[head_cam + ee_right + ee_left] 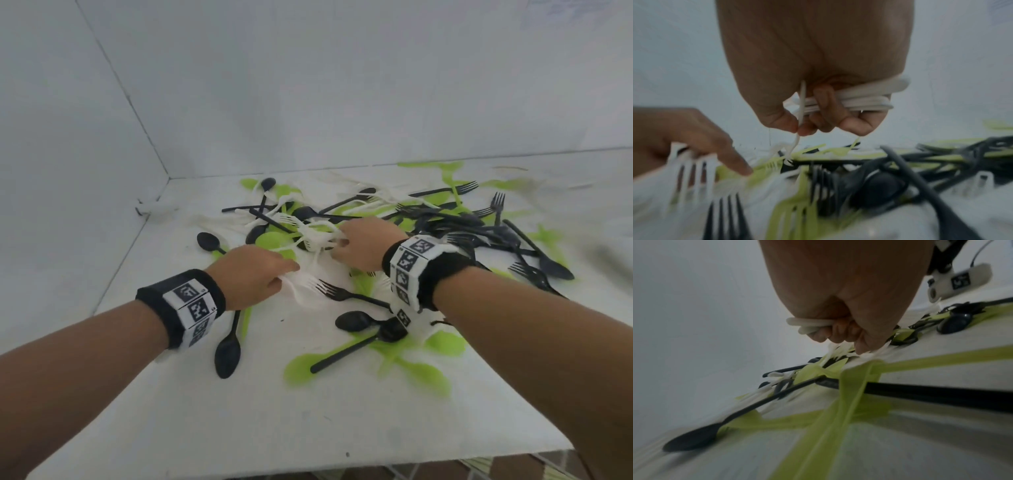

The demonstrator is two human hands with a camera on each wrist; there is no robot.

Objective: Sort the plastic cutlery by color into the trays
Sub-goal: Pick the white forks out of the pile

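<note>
A mixed pile of black, green and white plastic cutlery [376,233] covers the white table [239,428]. My left hand [274,274] grips a bundle of white cutlery [807,324] by the handles, with white fork heads [308,284] sticking out to the right. My right hand [342,246] holds several white handles [859,99] in its curled fingers while thumb and forefinger pinch one more white piece [800,113]. White forks [315,236] fan out from this hand over a green spoon [274,240]. No trays are in view.
White walls [102,137] close in the table at the left and back. Black spoons [227,353] and green spoons [414,373] lie near the front. A dense heap of black forks [496,229] sits at the right. The table's front edge [376,462] runs along the bottom.
</note>
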